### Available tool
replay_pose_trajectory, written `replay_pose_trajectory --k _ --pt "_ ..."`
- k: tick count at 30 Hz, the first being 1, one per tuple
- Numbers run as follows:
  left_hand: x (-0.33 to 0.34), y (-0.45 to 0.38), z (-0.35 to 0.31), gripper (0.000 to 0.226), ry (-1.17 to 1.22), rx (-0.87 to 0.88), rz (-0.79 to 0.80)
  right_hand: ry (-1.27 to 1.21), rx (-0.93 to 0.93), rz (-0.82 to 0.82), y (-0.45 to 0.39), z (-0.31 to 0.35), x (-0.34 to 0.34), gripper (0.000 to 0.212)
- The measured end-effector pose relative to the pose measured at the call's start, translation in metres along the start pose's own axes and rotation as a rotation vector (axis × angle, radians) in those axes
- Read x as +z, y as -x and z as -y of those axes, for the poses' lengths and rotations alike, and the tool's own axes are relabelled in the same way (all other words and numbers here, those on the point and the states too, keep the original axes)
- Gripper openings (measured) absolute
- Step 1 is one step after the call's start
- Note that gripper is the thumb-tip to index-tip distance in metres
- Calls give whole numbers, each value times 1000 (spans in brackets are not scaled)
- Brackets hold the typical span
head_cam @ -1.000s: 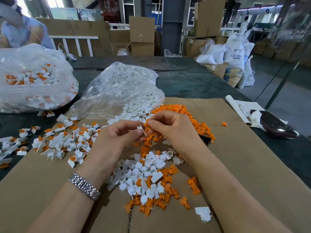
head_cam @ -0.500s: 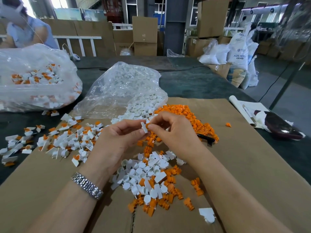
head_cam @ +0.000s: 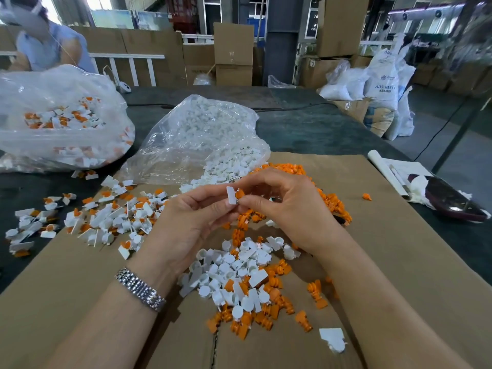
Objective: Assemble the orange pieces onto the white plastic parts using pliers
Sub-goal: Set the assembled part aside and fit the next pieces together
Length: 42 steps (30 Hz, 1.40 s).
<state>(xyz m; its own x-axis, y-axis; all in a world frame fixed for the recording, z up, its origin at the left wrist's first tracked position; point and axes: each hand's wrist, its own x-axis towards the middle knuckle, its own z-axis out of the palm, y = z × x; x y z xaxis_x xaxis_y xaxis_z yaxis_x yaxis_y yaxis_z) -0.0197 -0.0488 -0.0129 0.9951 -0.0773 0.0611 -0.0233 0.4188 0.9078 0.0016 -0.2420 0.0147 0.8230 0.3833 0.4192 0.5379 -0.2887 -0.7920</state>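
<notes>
Upper left of the frame: a clear bag of assembled pieces (head_cam: 61, 123), white with orange, on the dark table (head_cam: 319, 129); behind it a person in a blue top (head_cam: 50, 46). Lower, left of centre: a scatter of finished white-and-orange parts (head_cam: 106, 217) spread across the edge of the cardboard sheet (head_cam: 399, 262) and onto the table. Centre top: a second clear bag of white parts (head_cam: 197, 137), spilling onto the cardboard. Centre: left hand (head_cam: 186, 222), metal watch (head_cam: 141, 290) on the wrist, fingers curled, thumb and forefinger pinching a white plastic part (head_cam: 231, 195). Just right of it, touching: an orange piece (head_cam: 239, 193) seated against that white part, pinched by the fingertips of the right hand (head_cam: 287, 209), fingers bent. Below both hands: a mixed heap of loose white parts and orange pieces (head_cam: 245, 278). Behind the right hand: a pile of orange pieces (head_cam: 330, 201). Lower right: a lone white part (head_cam: 332, 339). Far right edge: a dark red object (head_cam: 447, 201) lying on white paper (head_cam: 394, 171).
</notes>
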Motion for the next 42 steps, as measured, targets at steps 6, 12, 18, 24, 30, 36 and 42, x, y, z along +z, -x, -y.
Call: replay_pose_trajectory --k 6,12,18,24,30,36,42 --pt "-1 0 0 26 -21 40 -15 154 -108 -71 0 -2 5 22" --pt "-1 0 -4 36 38 -22 -7 258 -191 -106 1 0 7 22" --pt "-1 0 -2 26 3 -21 -54 314 -225 -74 0 1 9 24" --pt "-1 0 -1 22 -25 -34 -74 358 -225 -52 1 3 11 23" --pt "-3 -2 -1 14 -12 -95 -127 395 -204 -3 1 4 14 20" --pt "-3 -1 -2 12 -10 -143 -142 443 -180 44 2 4 14 20" --pt "-1 -2 -2 7 -11 -143 -166 412 -161 12 2 3 15 21"
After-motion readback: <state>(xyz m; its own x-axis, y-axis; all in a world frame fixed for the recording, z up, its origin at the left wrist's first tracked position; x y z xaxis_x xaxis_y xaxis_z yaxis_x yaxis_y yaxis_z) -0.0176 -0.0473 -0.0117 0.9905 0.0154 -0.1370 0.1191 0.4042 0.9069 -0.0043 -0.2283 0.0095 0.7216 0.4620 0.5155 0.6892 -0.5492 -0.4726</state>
